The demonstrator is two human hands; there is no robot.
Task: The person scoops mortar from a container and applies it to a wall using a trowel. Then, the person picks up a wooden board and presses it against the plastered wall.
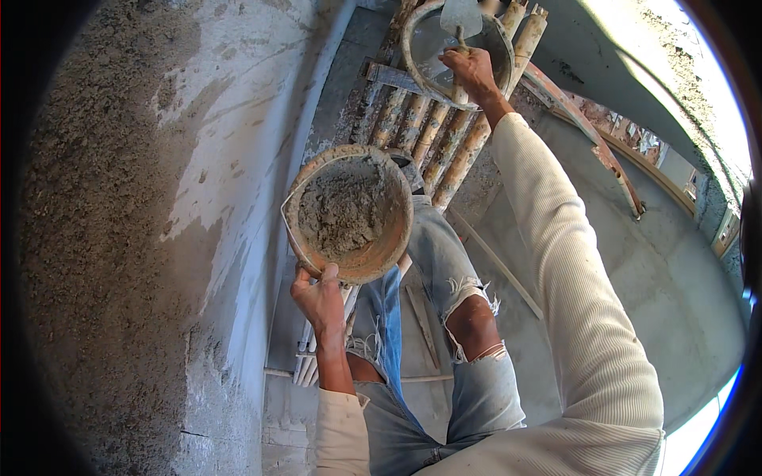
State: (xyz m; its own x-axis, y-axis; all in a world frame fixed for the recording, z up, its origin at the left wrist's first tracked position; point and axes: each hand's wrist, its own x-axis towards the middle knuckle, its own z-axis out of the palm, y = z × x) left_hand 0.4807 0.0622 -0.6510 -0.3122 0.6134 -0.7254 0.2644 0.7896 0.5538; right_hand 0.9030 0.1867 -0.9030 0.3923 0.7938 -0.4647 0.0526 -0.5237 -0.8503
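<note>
My left hand [320, 301] grips the near rim of a round, mud-stained bucket [390, 252], its thumb over the edge. Grey wet mortar [345, 208] lies inside, and a thin wire handle hangs along the bucket's left side. My right arm reaches far forward. The right hand [476, 73] is closed around the handle of a trowel [462, 14], whose pale blade points away at the top of the view. Below the trowel stands a second round container [409, 59] with a crusted rim; its contents are hard to make out.
On the left rises a wall, partly coated with rough brown mortar [103, 238] and partly pale plaster [238, 103]. Wooden poles [463, 159] form a platform beneath the containers. A rusty bar [583, 119] stands at the right, and a thin stick [500, 266] lies lower down.
</note>
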